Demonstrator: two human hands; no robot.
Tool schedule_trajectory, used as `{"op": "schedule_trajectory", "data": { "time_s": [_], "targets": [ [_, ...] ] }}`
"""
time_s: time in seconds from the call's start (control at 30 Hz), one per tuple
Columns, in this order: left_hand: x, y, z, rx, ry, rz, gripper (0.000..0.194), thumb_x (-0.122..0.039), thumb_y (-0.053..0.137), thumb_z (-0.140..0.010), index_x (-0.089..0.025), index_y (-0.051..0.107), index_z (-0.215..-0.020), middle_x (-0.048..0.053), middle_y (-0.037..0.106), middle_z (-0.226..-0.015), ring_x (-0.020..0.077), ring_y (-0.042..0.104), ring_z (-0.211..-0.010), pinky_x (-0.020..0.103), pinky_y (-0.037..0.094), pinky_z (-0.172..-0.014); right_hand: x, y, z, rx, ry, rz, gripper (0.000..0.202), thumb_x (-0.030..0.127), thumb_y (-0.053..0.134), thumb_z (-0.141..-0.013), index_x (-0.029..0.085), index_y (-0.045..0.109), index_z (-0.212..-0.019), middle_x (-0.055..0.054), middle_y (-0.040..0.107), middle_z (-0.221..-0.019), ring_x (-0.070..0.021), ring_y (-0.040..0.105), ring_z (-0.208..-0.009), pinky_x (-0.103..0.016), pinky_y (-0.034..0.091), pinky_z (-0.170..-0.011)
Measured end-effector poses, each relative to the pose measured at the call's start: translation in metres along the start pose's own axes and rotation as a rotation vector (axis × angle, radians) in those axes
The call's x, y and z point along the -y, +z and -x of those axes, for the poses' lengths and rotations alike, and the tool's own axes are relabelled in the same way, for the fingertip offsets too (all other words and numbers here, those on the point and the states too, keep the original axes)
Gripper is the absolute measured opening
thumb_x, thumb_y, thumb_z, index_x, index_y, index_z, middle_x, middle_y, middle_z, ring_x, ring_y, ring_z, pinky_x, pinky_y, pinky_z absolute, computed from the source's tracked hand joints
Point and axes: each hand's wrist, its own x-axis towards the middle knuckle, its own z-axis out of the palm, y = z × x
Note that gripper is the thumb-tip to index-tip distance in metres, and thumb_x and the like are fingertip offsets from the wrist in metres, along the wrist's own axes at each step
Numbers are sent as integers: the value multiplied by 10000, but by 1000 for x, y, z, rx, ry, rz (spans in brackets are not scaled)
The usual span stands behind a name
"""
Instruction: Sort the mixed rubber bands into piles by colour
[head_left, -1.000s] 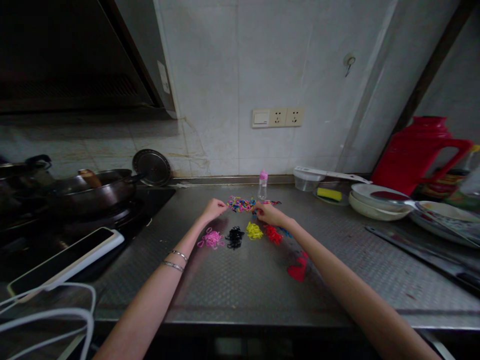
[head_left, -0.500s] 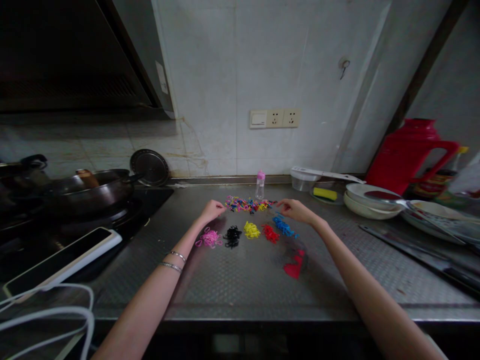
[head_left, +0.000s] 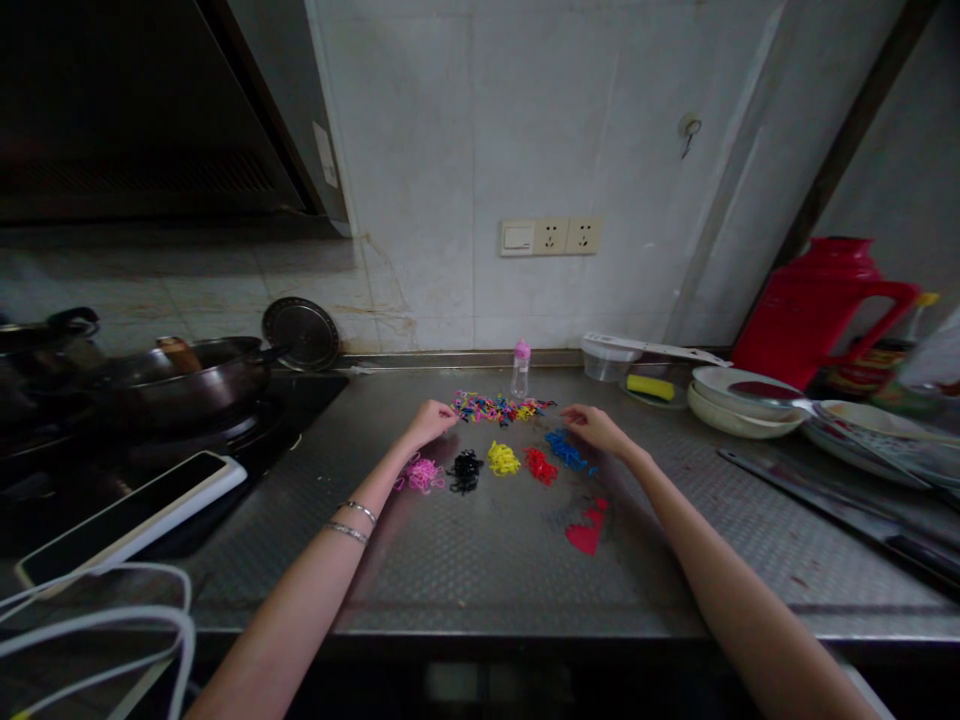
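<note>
Steel, with a small raised pattern, covers the long counter (head_left: pixel 480 570) that fills the lower half of the view. On its left stands a dark wok (head_left: pixel 176 375) on the stove, with a round metal lid (head_left: pixel 301 334) leaning on the wall behind it. On the far right stands a red thermos jug (head_left: pixel 821 305), and in front of it are stacked pale bowls (head_left: pixel 742 400). A white flat device (head_left: pixel 127 520) lies at the left edge of the counter.

Both forearms reach forward to the middle of the counter. The left hand (head_left: pixel 429 420), with two thin bracelets (head_left: pixel 352 520) on its wrist, rests at the left end of the mixed heap of small coloured bands (head_left: pixel 499 407); its fingers are curled narrow, and I cannot tell if they pinch a band. The right hand (head_left: pixel 596 425) is just beside the blue pile (head_left: pixel 564 448), near the right end of the mixed heap; its fingers are bent close together, and what they hold I cannot tell.

Below the heap, sorted piles lie in a row, apart from each other: pink pile (head_left: pixel 421 474), black pile (head_left: pixel 465 470), yellow pile (head_left: pixel 502 459), red pile (head_left: pixel 540 465), then the blue one. A small clear bottle with pink cap (head_left: pixel 520 368) stands upright behind the heap.
</note>
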Motion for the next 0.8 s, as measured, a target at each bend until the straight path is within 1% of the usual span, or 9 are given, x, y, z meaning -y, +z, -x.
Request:
{"op": "schedule_trajectory", "data": {
  "time_s": [0.13, 0.27, 0.33, 0.4, 0.47, 0.53, 0.67, 0.8],
  "targets": [
    [0, 1, 0, 10, 15, 8, 291, -331, 521, -684, -92, 681, -723, 18, 577, -517, 96, 477, -468, 196, 345, -487, 7, 3, 2, 53, 0, -27, 309, 94, 462, -682, 122, 616, -948, -57, 664, -766, -138, 591, -678, -220, 444, -644],
    [3, 5, -1, 16, 33, -9, 290, -322, 512, -696, -94, 683, -747, 25, 592, -535, 101, 490, -479, 197, 346, -492, 17, 2, 4, 84, -31, -29, 281, 145, 459, -698, 135, 631, -920, -32, 651, -689, -136, 573, -614, -219, 434, -584],
    [3, 8, -1, 26, 52, -19, 289, -318, 508, -701, -98, 685, -763, 33, 614, -571, 104, 505, -496, 201, 357, -509, 19, 1, 5, 68, -45, -31, 267, 161, 469, -700, 140, 641, -903, -35, 656, -702, -141, 575, -627, -222, 434, -591],
    [0, 11, -1, 34, 73, -24, 290, -312, 504, -705, -98, 686, -778, 45, 638, -621, 111, 523, -523, 207, 369, -529, 18, -1, 5, 23, -58, -29, 263, 167, 475, -704, 144, 645, -903, -43, 664, -733, -146, 583, -661, -223, 434, -619],
    [-4, 14, -2, 31, 96, -34, 282, -300, 510, -703, -95, 687, -781, 55, 651, -658, 121, 541, -560, 214, 381, -553, 15, -2, 5, -25, -50, -12, 265, 168, 474, -711, 144, 648, -908, -49, 668, -749, -147, 586, -678, -222, 433, -641],
    [-8, 18, -4, 31, 125, -44, 271, -292, 517, -702, -96, 690, -775, 61, 659, -685, 130, 554, -598, 222, 391, -581, 9, -3, 6, -45, -26, 14, 271, 159, 469, -711, 140, 650, -911, -53, 670, -757, -142, 586, -679, -216, 430, -651],
    [-20, 27, -8, 52, 169, -67, 249, -274, 519, -712, -105, 691, -776, 63, 666, -715, 133, 561, -625, 227, 399, -600, -2, -4, 7, -43, 19, 94, 284, 145, 460, -704, 138, 653, -912, -55, 666, -755, -138, 579, -670, -208, 417, -639],
    [-37, 41, -15, 80, 187, -155, 211, -226, 529, -698, -114, 691, -775, 57, 664, -714, 129, 558, -622, 221, 398, -596, -5, -6, 9, -36, 32, 152, 284, 156, 463, -707, 148, 657, -915, -54, 663, -754, -141, 574, -665, -208, 407, -623]
  ]
}}
